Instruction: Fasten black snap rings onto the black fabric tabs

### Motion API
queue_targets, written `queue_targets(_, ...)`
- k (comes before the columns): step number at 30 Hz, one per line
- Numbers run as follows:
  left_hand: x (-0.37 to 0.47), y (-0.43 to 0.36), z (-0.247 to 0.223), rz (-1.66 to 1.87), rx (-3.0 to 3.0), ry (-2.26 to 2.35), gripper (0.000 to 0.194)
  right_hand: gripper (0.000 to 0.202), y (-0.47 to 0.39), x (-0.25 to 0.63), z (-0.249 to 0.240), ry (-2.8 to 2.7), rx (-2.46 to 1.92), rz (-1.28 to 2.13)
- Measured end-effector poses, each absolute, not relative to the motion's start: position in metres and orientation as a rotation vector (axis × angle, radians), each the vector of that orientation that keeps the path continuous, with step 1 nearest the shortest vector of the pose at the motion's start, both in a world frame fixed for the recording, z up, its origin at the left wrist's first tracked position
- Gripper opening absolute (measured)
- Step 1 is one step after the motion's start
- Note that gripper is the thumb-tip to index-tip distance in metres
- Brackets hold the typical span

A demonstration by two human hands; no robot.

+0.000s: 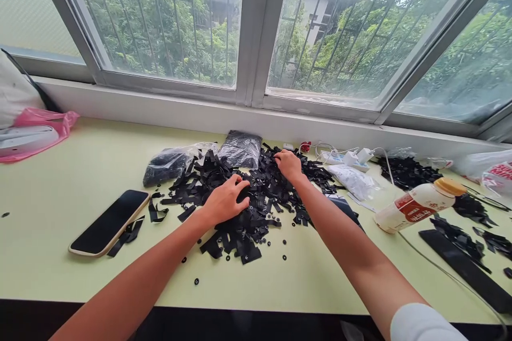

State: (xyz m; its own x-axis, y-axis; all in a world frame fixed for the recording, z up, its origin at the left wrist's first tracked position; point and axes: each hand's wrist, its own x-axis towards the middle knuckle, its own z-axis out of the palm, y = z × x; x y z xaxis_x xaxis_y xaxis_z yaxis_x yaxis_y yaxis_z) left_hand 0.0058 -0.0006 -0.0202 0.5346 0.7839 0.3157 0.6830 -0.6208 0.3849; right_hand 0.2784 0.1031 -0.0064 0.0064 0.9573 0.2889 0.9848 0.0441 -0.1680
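A wide heap of black fabric strips [244, 229], some with small white marks, lies on the pale green table [316, 282]. Over the heap's left-middle part is my left hand [227, 200], its fingers spread and curved, with nothing visible in it. My right hand [288, 165] touches the back right of the heap; its fingers are bent together, and what they hold, if anything, is too small to name. Small black round pieces [196, 281] are scattered in front of the heap. Behind it sits a plastic-wrapped black pack [241, 149], and to its left a clear bag of black pieces [166, 167].
A phone [110, 222] lies at the left. At the right are a bottle [420, 205] with an orange cap, a power strip [346, 161] with cables, a white packet [355, 178], more black strips [412, 172] and a long black piece [464, 269]. Windows stand behind.
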Motion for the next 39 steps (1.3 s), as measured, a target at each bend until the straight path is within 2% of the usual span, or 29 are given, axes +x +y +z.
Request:
queue_targets(4,0.010,-0.001,-0.017,0.949,2.464,1.282,0.051,0.029,0.069,0.265,-0.002,-1.993,-1.756,-0.086)
queue_targets(7,0.012,-0.002,-0.013,1.101,2.485,1.190,0.058,0.026,0.026,0.240,-0.007,-2.199,-1.517,-0.021)
queue_targets(12,0.012,0.000,-0.017,0.842,2.552,1.084,0.025,0.025,-0.023,0.206,-0.023,-2.369,-1.376,-0.034)
queue_targets(18,0.018,-0.002,-0.023,0.804,2.316,1.147,0.028,0.018,-0.034,0.201,-0.024,-2.034,-1.437,0.035)
queue_targets(21,0.021,-0.004,-0.023,0.862,2.173,1.214,0.032,0.022,-0.039,0.193,-0.023,-1.893,-1.444,-0.030)
queue_targets(26,0.024,-0.006,-0.023,0.936,1.942,1.022,0.039,0.035,-0.041,0.182,-0.028,-1.965,-1.449,0.063)
queue_targets(35,0.030,-0.008,-0.028,0.910,1.765,0.813,0.041,0.034,-0.038,0.191,-0.029,-1.941,-1.488,0.105)
queue_targets(39,0.029,-0.007,-0.027,0.904,1.706,0.771,0.042,0.036,-0.037,0.190,-0.029,-1.885,-1.435,0.302)
